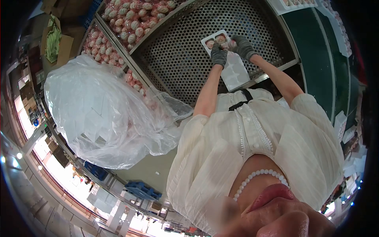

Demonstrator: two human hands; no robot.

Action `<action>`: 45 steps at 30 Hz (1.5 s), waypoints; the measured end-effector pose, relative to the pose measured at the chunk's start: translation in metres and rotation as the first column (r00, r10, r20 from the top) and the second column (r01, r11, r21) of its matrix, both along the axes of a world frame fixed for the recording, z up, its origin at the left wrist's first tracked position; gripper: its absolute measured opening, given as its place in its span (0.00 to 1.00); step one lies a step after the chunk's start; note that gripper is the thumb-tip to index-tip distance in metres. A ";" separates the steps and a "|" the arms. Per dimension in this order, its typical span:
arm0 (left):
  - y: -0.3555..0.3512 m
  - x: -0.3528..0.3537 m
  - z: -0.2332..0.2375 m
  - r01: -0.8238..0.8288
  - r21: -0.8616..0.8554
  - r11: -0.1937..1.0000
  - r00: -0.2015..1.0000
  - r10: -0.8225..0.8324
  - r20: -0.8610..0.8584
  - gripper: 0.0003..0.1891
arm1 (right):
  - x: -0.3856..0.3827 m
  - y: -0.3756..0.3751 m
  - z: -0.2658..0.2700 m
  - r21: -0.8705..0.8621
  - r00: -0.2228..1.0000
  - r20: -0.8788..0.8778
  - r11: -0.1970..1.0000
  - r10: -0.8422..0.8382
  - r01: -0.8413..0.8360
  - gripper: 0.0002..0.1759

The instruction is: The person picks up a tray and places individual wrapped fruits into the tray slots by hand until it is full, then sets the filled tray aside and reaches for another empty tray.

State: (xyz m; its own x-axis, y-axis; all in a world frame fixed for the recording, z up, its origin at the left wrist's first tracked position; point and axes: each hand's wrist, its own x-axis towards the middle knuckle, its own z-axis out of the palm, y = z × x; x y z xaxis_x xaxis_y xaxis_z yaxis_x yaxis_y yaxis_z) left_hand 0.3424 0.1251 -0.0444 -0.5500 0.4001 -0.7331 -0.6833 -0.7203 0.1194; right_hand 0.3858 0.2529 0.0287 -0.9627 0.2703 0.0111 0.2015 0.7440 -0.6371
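Both of my hands wear grey striped gloves and are over the perforated metal tray. A white compartmented tray holds a few round, wrapped red-and-white pieces. My left hand is at the tray's near edge, its fingertips closed around something I cannot make out. My right hand is at the tray's right side, its fingers together on a small wrapped piece. Beneath and nearer my body lies another white tray, with no pieces visible in it.
Red-and-white wrapped pieces fill metal bins at the upper left. A large clear plastic bag bulges at the left. An open cardboard box stands beyond it. Green conveyor belts run along the right, with white trays above.
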 end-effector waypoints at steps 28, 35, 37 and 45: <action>-0.016 0.042 0.037 -0.349 -0.917 0.193 0.402 -0.853 -0.332 0.12 | -0.030 -0.030 0.023 0.069 0.779 0.559 0.920 0.285 -0.387 0.15; -0.021 0.038 0.021 -0.577 -0.816 -0.036 0.021 -0.999 0.029 0.14 | -0.024 -0.016 -0.035 0.326 0.834 0.480 0.827 0.272 -0.457 0.13; -0.012 0.026 0.041 -0.271 -0.933 -0.235 -0.029 -0.967 0.252 0.15 | -0.024 -0.024 -0.031 0.299 0.825 0.502 0.843 0.260 -0.448 0.12; -0.006 0.009 0.038 -0.274 -0.930 -0.244 -0.061 -0.961 0.270 0.13 | -0.037 -0.029 -0.035 0.253 0.751 0.618 0.846 0.231 -0.468 0.08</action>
